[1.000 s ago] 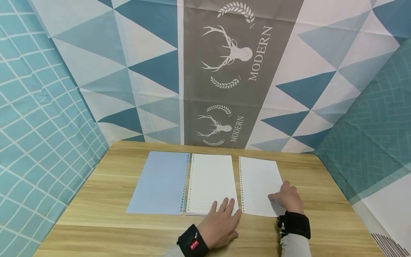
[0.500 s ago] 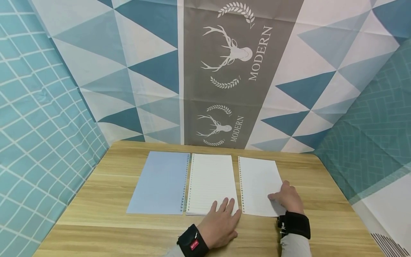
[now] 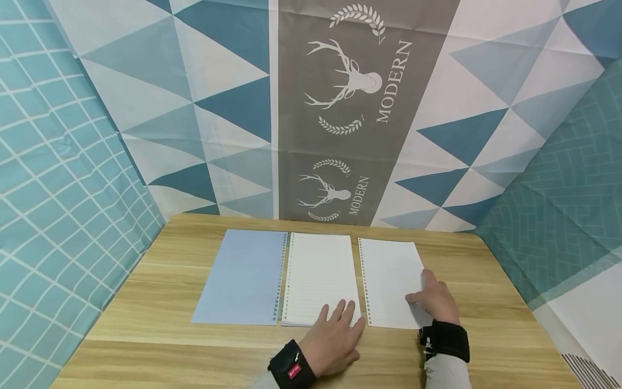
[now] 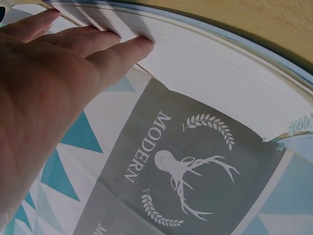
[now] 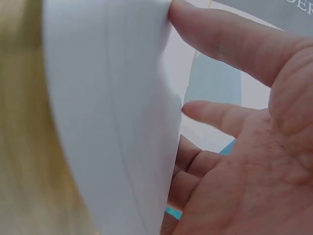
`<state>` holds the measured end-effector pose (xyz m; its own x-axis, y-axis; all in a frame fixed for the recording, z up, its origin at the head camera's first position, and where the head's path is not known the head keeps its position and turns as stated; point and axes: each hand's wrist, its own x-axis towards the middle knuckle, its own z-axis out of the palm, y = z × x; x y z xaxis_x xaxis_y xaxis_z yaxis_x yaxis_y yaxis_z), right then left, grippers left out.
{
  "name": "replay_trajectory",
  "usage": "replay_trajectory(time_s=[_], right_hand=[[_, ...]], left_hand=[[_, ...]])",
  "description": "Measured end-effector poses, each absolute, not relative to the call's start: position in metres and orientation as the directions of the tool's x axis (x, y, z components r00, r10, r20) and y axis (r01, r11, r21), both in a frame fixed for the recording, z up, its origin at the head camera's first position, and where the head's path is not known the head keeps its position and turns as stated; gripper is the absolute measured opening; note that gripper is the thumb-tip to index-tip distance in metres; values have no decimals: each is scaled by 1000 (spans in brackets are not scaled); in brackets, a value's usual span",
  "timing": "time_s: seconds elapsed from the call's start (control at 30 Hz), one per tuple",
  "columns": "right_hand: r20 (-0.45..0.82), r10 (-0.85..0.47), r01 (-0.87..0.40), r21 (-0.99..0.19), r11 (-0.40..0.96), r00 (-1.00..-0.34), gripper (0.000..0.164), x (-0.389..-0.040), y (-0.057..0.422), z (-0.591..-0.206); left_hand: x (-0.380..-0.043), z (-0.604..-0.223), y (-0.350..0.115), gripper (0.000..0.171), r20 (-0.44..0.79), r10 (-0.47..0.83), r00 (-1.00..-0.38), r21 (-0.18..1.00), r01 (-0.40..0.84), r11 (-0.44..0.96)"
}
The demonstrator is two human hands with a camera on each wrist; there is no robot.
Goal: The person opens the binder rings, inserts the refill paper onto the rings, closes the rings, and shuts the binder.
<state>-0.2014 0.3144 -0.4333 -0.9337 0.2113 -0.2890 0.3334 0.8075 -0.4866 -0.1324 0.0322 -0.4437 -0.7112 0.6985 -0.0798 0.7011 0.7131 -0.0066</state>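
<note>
In the head view my left hand [image 3: 332, 343] lies with fingers spread on the near right corner of a stack of lined loose-leaf paper [image 3: 318, 275]. The left wrist view shows its fingertips [image 4: 143, 45] resting on the top page. My right hand [image 3: 437, 300] grips the right side of a white loose-leaf sheet [image 3: 391, 275], punched along its left edge. In the right wrist view my thumb [image 5: 220, 34] meets the sheet's surface, while the curled fingers are partly hidden behind its slightly raised edge. To the left lies a pale blue notebook cover [image 3: 243, 278] with holes along its right side.
A wood-grain table [image 3: 160, 302] carries all the paper. Behind it hangs a patterned cloth [image 3: 335, 108] with deer heads and triangles. Tiled blue cloth [image 3: 63, 162] closes the left side, green cloth [image 3: 573, 178] the right.
The far end of the white sheet has swung slightly left, towards the lined stack. My right index finger has shifted left and away from me with it. The left hand stays in place.
</note>
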Motion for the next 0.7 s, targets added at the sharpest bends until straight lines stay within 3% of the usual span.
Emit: replay_trajectory(time_s=[0.13,0.47,0.7], right_hand=[[-286,205,328,-502,800,-936,85,-203,314,-434],[-180,246,303,-465,832,-952,29,-206,317,-438],[-179,261,316,-562,765,-949,31,-204,329,-440]], left_hand=[[-132,-444,31,64,-76,701,-709,-10,704,710],[-132,-443,30,63,-63,709,-702,-18,711,703],[-132,-443,30,63,-64,709,-703,-31,711,702]])
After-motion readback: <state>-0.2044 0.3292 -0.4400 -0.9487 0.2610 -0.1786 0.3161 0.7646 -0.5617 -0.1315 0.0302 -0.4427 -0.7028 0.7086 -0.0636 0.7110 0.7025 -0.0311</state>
